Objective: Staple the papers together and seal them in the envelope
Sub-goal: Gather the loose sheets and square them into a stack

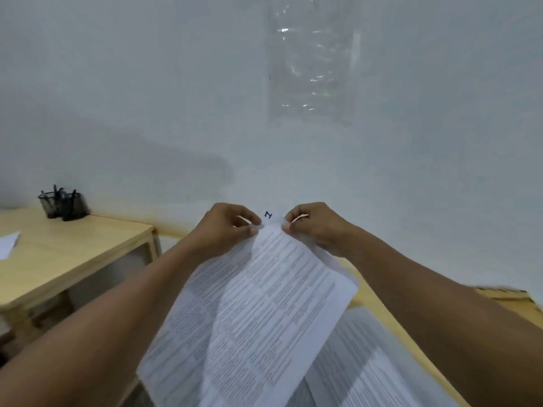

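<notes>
White wall (117, 83) fills most of the view, with a clear, crinkled plastic sheet (311, 60) stuck high on it. Thumb and fingertips (255, 229) of the left hand (226, 227) pinch the top edge of the papers (264, 312), and the right hand (314, 227) pinches the same edge just beside it, its fingers curled tight with a thumbnail showing. A small blue mark (268, 215) sits on the paper between the two grips. Both hands are raised in front of the wall, knuckles up, and the bare forearms run down to the lower corners. The papers hang from the pinch, slanting toward the lower left and buckled along a soft fold; how many sheets there are cannot be told, and the print is too blurred to read. On the side table (73, 254) at the left stands a dark mesh pen holder (63, 205) with several dark pens upright in it, and a white slip (7, 243) lies cut off by the left border. Another printed sheet (376, 362) lies on the desk (379, 298) at lower right, partly under the right forearm. A tan object (505, 295) at the right border is smeared and mostly hidden.
</notes>
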The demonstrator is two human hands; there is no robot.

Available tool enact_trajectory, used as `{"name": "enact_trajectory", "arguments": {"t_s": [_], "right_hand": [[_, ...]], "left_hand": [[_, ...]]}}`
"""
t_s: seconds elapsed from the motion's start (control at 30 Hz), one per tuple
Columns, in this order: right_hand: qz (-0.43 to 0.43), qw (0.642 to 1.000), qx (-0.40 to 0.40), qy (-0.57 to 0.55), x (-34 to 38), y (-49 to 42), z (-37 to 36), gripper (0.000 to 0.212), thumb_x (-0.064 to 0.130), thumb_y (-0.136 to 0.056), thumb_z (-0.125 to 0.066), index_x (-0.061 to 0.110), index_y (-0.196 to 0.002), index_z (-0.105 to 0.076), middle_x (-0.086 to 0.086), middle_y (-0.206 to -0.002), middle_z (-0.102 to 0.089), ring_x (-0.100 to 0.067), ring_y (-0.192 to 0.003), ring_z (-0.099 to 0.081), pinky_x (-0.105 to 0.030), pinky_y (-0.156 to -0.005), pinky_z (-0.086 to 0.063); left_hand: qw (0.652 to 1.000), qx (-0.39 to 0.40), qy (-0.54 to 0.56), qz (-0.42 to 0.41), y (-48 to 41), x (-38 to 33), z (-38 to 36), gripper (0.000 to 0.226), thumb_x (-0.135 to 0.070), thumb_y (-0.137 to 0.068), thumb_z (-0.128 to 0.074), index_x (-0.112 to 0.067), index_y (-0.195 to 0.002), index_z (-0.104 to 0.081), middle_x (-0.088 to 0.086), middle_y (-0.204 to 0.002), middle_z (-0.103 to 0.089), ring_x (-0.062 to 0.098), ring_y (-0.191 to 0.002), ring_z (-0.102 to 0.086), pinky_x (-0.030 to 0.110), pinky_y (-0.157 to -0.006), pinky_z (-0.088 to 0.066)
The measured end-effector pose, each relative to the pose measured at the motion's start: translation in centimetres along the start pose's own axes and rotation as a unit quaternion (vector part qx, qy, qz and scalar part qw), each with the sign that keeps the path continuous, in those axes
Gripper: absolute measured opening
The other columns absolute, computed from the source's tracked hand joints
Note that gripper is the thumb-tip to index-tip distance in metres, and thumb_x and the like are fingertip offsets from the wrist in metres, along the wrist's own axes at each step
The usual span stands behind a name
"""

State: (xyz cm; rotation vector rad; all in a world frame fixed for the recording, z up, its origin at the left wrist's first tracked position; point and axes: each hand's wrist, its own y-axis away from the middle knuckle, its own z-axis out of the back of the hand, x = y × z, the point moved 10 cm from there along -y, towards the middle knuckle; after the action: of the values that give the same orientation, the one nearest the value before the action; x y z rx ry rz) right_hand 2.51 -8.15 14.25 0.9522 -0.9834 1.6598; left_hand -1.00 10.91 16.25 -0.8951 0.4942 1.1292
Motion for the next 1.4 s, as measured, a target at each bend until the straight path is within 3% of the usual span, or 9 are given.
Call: {"name": "enact_trajectory", "arguments": {"t_s": [0.17, 0.37, 0.57, 0.67, 0.77, 0.93, 1.13, 1.27, 1.4], "right_hand": [[-0.128, 0.986, 0.101, 0.042, -9.3, -0.6, -8.7, 0.011, 0.019, -0.09, -0.071, 0.011, -0.083, -0.067, -0.004, -0.075, -0.067, -0.019, -0.063, -0.06, -0.026, -0.054, -0.046], [-0.11, 0.965, 0.006, 0.236, -15.5, -6.5, -10.2, 0.015, 0.017, -0.085, -0.063, 0.009, -0.075, -0.069, -0.002, -0.088, -0.075, -0.02, -0.086, -0.068, -0.035, -0.082, -0.057], [-0.149, 0.939, -0.003, 0.311, -18.5, -9.6, -12.5, 0.044, 0.037, -0.08, -0.067, 0.021, -0.061, -0.031, -0.001, -0.071, -0.044, -0.026, -0.072, -0.047, -0.027, -0.053, -0.031], [-0.138, 0.932, -0.017, 0.336, -18.6, -10.1, -13.3, 0.047, 0.045, -0.079, -0.073, 0.02, -0.06, -0.037, 0.002, -0.07, -0.044, -0.025, -0.077, -0.048, -0.029, -0.062, -0.037], [-0.142, 0.927, -0.034, 0.346, -18.7, -10.3, -13.5, 0.033, 0.048, -0.08, -0.075, 0.017, -0.08, -0.065, 0.003, -0.089, -0.066, -0.024, -0.093, -0.06, -0.036, -0.085, -0.047], [-0.18, 0.919, -0.019, 0.349, -19.2, -11.0, -13.9, 0.023, 0.037, -0.082, -0.075, 0.023, -0.076, -0.057, 0.0, -0.092, -0.073, -0.024, -0.102, -0.062, -0.044, -0.097, -0.028], [-0.165, 0.933, 0.025, 0.318, -18.5, -10.9, -13.4, 0.021, 0.025, -0.085, -0.072, 0.027, -0.101, -0.059, 0.006, -0.109, -0.066, -0.021, -0.114, -0.056, -0.045, -0.107, -0.022], [-0.11, 0.948, 0.01, 0.297, -15.9, -10.7, -12.5, 0.008, 0.018, -0.084, -0.066, 0.022, -0.087, -0.072, 0.013, -0.078, -0.063, -0.023, -0.098, -0.061, -0.043, -0.093, -0.027], [-0.043, 0.967, -0.036, 0.248, -12.1, -10.6, -10.8, 0.003, 0.032, -0.084, -0.071, 0.029, -0.083, -0.071, 0.015, -0.068, -0.06, -0.012, -0.081, -0.055, -0.038, -0.085, -0.029]], "left_hand": [[0.993, 0.072, -0.034, 0.087, 2.6, 11.5, -1.8, 0.015, -0.015, -0.085, -0.08, -0.029, -0.081, -0.083, -0.005, -0.084, -0.08, 0.007, -0.074, -0.068, 0.027, -0.071, -0.048], [0.985, 0.097, -0.043, 0.139, 3.4, 20.1, -1.8, 0.019, -0.019, -0.085, -0.081, -0.037, -0.079, -0.083, -0.012, -0.087, -0.08, 0.015, -0.091, -0.075, 0.034, -0.083, -0.059], [0.981, 0.102, -0.052, 0.157, 2.1, 24.2, -2.3, 0.029, -0.021, -0.084, -0.082, -0.047, -0.071, -0.079, -0.019, -0.084, -0.078, 0.001, -0.088, -0.071, 0.023, -0.085, -0.054], [0.983, 0.094, -0.056, 0.148, 1.3, 24.9, -2.5, 0.03, -0.019, -0.084, -0.082, -0.045, -0.07, -0.077, -0.019, -0.081, -0.077, -0.006, -0.074, -0.066, 0.017, -0.075, -0.048], [0.985, 0.08, -0.049, 0.146, 1.0, 25.2, -2.8, 0.025, -0.017, -0.086, -0.08, -0.04, -0.077, -0.078, -0.014, -0.085, -0.078, 0.0, -0.077, -0.068, 0.019, -0.075, -0.051], [0.985, 0.056, -0.037, 0.159, 1.6, 26.1, -3.3, 0.022, -0.013, -0.089, -0.075, -0.034, -0.084, -0.08, -0.01, -0.087, -0.079, 0.012, -0.087, -0.074, 0.037, -0.086, -0.062], [0.988, 0.023, -0.024, 0.154, 1.2, 24.8, -2.6, 0.017, -0.015, -0.091, -0.072, -0.03, -0.088, -0.08, -0.009, -0.092, -0.078, 0.01, -0.091, -0.073, 0.036, -0.086, -0.062], [0.987, 0.007, -0.039, 0.153, 0.5, 23.3, -2.2, 0.016, -0.017, -0.092, -0.072, -0.03, -0.087, -0.08, -0.003, -0.094, -0.079, 0.019, -0.092, -0.074, 0.033, -0.077, -0.061], [0.991, -0.013, -0.062, 0.114, -0.9, 19.7, -1.7, 0.015, -0.017, -0.094, -0.071, -0.029, -0.091, -0.079, -0.011, -0.095, -0.076, 0.003, -0.089, -0.069, 0.007, -0.062, -0.048]]}}
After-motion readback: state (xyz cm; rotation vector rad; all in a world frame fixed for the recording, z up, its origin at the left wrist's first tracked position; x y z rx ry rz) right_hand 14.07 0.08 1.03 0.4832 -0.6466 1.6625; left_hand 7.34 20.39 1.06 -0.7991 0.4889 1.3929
